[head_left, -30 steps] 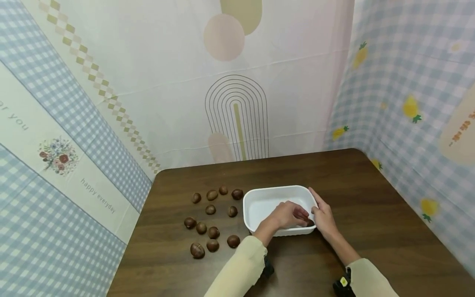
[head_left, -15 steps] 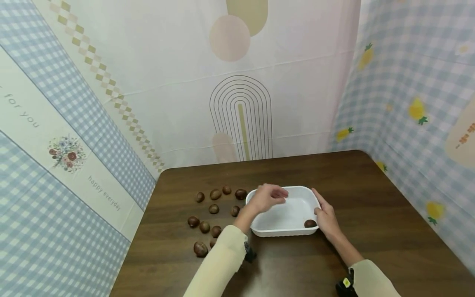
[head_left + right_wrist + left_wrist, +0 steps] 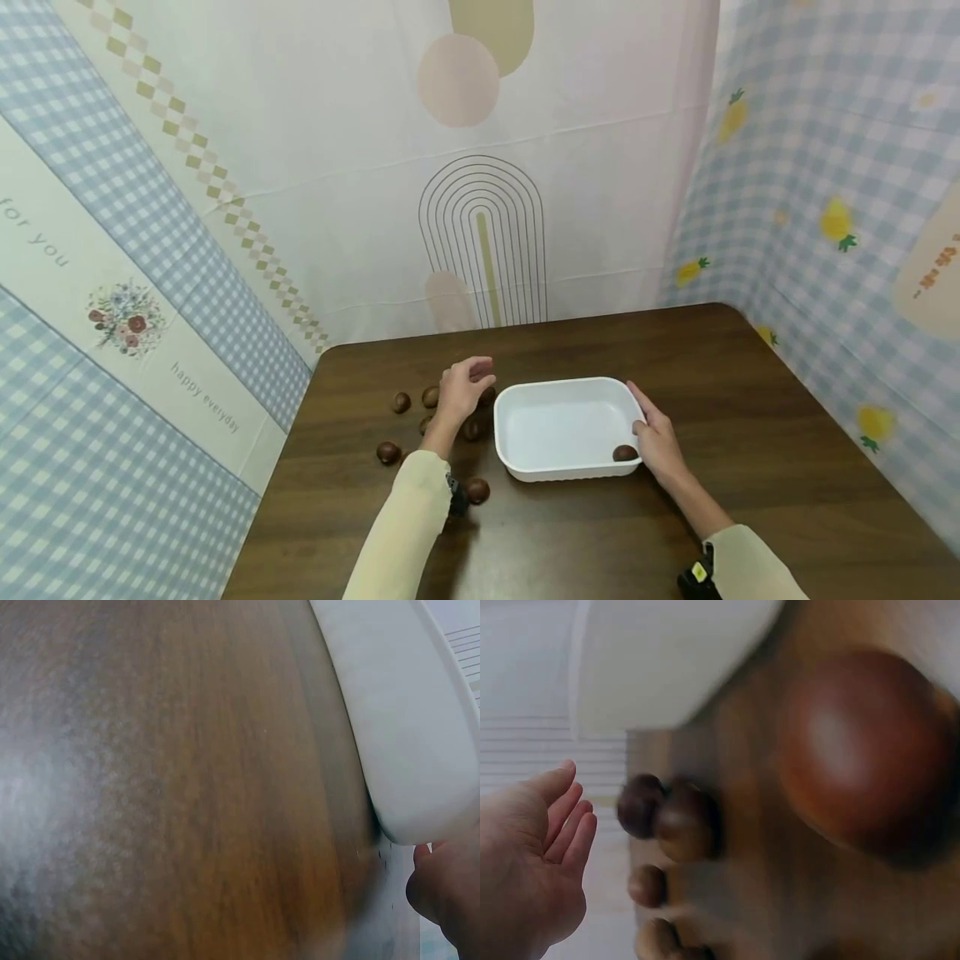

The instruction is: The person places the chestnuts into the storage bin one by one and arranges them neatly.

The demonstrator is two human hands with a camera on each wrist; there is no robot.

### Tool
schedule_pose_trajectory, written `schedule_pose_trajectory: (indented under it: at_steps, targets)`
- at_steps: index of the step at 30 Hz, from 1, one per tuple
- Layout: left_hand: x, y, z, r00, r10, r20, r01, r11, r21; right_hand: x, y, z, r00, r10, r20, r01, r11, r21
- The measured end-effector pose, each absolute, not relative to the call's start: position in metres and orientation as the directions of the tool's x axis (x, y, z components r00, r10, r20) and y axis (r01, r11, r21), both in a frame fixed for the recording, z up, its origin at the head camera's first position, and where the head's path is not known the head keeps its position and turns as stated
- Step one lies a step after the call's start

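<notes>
My left hand (image 3: 461,390) hovers over the scattered chestnuts, just left of the white plastic tray (image 3: 558,427). In the left wrist view, its fingers (image 3: 577,840) are loosely bent and hold nothing. A dark chestnut (image 3: 487,397) lies close beside that hand, and others are partly hidden behind the hand and forearm. My right hand (image 3: 660,446) grips the tray's right rim, thumb at the inner side. Inside the tray, a single brown chestnut (image 3: 625,452) rests in the near right corner. The right wrist view shows the tray's outer wall (image 3: 409,720) with part of the right hand (image 3: 450,889).
The dark wooden table (image 3: 585,542) carries everything. More chestnuts lie to the left, such as one chestnut (image 3: 387,452) and another chestnut (image 3: 477,490) near the left wrist. Patterned cloth (image 3: 337,233) hangs behind and along both sides.
My left hand has come up out of the tray and moved left to the loose chestnuts, leaving a chestnut in the tray's corner. My right hand keeps holding the rim.
</notes>
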State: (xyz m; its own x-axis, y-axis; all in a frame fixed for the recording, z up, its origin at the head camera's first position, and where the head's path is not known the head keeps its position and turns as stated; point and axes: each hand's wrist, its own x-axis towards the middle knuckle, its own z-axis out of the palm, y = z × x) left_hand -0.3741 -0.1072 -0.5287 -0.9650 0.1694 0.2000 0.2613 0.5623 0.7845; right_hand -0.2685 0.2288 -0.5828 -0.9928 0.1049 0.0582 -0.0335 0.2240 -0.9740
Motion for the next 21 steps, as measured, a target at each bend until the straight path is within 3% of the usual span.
schedule_pose_trajectory:
  at_steps: [11, 21]
  targets:
    - [-0.372, -0.124, -0.555, -0.976, 0.16, 0.151, 0.22, 0.684, 0.696, -0.268, 0.228, -0.584, -0.991, 0.115, 0.067, -0.041, 0.217, -0.975]
    - [-0.374, -0.128, -0.56, -0.977, 0.165, 0.133, 0.211, 0.703, 0.679, -0.264, 0.224, -0.579, -0.989, 0.116, 0.093, -0.066, 0.216, -0.974]
